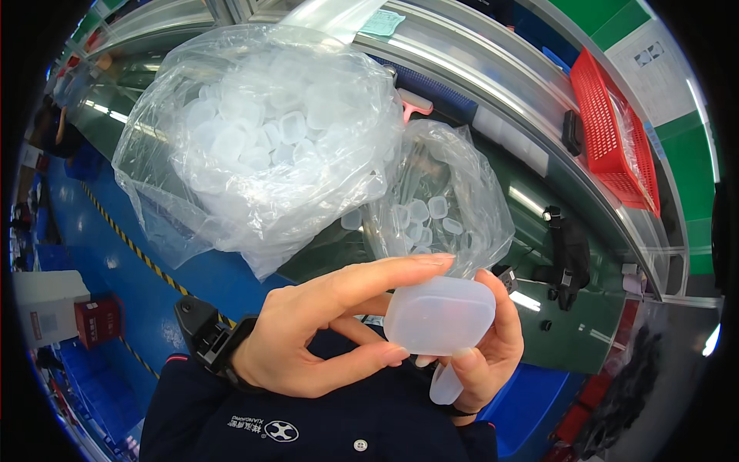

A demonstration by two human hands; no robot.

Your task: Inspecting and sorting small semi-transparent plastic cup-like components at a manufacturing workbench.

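My left hand [308,331] grips a translucent white plastic box [439,316] with rounded corners, thumb below and fingers along its top edge. On the other side my right hand [496,354] closes round the same box. A second small translucent plastic piece [445,384] hangs beneath it, against the right hand's fingers; whether it is a lid I cannot tell. Beyond the hands, a small clear bag [489,204] holds several translucent pieces. A much larger clear bag [254,204], full of similar pieces, stands to its left.
Both bags rest on a dark green table [573,339]. A pink-handled tool [413,104] lies behind them. On the right are a black strapped device [570,262] and a red perforated basket [608,127] on the metal frame. Blue floor with a striped line [127,239] shows left.
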